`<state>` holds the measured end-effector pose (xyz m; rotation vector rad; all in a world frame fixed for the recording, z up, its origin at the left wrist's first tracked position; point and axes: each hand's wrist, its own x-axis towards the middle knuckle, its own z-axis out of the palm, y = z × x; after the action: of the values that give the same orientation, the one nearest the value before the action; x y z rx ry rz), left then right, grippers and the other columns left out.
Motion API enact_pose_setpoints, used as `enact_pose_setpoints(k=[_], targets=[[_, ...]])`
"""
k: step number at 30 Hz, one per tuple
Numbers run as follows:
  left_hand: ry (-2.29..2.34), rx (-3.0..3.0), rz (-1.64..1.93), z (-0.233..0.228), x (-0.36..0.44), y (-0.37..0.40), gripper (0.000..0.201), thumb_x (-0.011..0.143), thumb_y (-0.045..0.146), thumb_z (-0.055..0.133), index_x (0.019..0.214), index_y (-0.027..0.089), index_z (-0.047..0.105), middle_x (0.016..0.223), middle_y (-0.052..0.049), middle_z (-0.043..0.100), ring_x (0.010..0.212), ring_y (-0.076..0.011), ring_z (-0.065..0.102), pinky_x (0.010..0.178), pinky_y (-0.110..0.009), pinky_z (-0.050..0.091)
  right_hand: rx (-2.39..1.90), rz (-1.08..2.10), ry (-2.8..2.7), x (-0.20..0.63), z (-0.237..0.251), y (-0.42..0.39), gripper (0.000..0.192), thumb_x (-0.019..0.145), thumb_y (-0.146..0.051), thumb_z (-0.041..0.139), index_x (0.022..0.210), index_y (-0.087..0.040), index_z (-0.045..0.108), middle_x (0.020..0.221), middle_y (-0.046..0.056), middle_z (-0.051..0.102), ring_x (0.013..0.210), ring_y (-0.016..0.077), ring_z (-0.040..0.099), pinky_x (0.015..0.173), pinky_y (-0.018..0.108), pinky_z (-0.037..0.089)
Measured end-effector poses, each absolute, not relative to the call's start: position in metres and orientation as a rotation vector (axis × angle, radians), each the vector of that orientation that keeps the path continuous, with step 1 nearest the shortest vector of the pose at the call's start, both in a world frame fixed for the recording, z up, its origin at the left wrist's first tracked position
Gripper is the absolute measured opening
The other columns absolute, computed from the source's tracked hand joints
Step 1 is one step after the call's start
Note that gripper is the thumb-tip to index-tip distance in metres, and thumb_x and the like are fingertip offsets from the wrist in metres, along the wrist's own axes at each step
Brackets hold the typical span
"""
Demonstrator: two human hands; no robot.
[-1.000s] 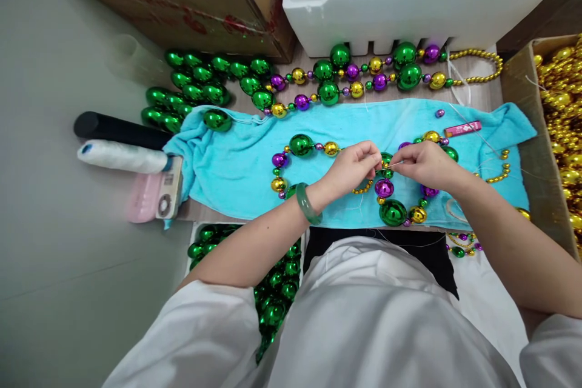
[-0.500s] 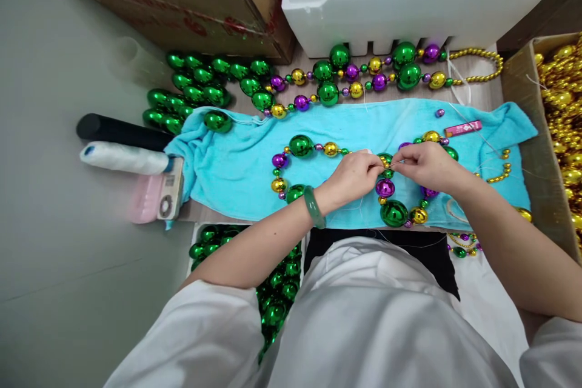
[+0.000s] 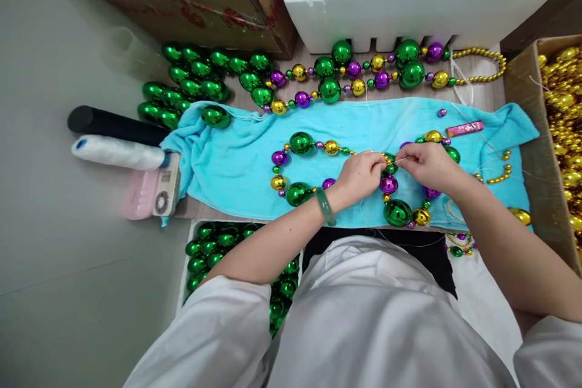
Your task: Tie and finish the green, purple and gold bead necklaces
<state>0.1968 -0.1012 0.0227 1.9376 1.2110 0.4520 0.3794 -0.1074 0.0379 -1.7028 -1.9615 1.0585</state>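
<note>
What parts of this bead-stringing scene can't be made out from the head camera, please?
- Fingertips of left hand and right hand: pinched together, the thread between them too thin to follow.
- Bead strand: middle hidden under the hands.
- Foam box: cut off by the top edge.
- Pink lighter: print too small.

Bright, even overhead light, soft shadows, glints on beads [image 3: 397,213] (edges bowed, slightly blurred).

Both hands [image 3: 364,174] [image 3: 427,163] pinch a bead strand [image 3: 313,145] over the towel [image 3: 236,157].
</note>
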Motion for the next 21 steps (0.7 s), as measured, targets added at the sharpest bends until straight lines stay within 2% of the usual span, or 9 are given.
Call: enact_pose_setpoints(k=[5, 9, 16, 21], targets=[[1.205, 1.528, 0.445, 0.025, 0.19, -0.094, 0.016, 0.08, 0.022, 0.057, 0.071, 0.015, 0.067, 0.064, 0.0, 0.063, 0.062, -0.0114, 0.051, 0.062, -0.024, 0.038, -1.744, 1.132, -1.996, 0.387, 0.047, -0.1, 0.018, 0.076, -0.03, 0.056, 0.069, -0.016, 0.066, 0.051, -0.002, 0.049, 0.051, 0.0105, 0.04, 0.054, 0.027, 0.03], [1.202, 1.344, 0.439, 0.026, 0.182, -0.09, 0.014, 0.075, 0.025, 0.063, 0.07, 0.014, 0.07, 0.063, 0.0, 0.063, 0.06, -0.0101, 0.051, 0.061, -0.024, 0.038, -1.8, 1.119, -1.911, 0.394, 0.047, -0.099, 0.019, 0.075, -0.032, 0.058, 0.069, -0.016, 0.066, 0.054, -0.001, 0.051, 0.055, 0.0116, 0.043, 0.055, 0.027, 0.031], [1.204, 1.294, 0.449, 0.027, 0.181, -0.095, 0.014, 0.073, 0.027, 0.066, 0.072, 0.015, 0.073, 0.064, 0.0, 0.065, 0.06, -0.01, 0.052, 0.06, -0.024, 0.039, -1.796, 1.159, -1.964, 0.394, 0.059, -0.102, 0.019, 0.074, -0.032, 0.061, 0.066, -0.016, 0.066, 0.05, -0.002, 0.047, 0.05, 0.0103, 0.039, 0.053, 0.028, 0.03], [1.22, 1.364, 0.464, 0.029, 0.185, -0.101, 0.017, 0.075, 0.03, 0.066, 0.073, 0.015, 0.074, 0.063, 0.0, 0.066, 0.059, -0.0101, 0.052, 0.059, -0.023, 0.038, -1.827, 1.177, -1.771, 0.395, 0.066, -0.1, 0.023, 0.074, -0.037, 0.065, 0.068, -0.015, 0.068, 0.05, -0.001, 0.046, 0.05, 0.0102, 0.038, 0.05, 0.028, 0.027]])
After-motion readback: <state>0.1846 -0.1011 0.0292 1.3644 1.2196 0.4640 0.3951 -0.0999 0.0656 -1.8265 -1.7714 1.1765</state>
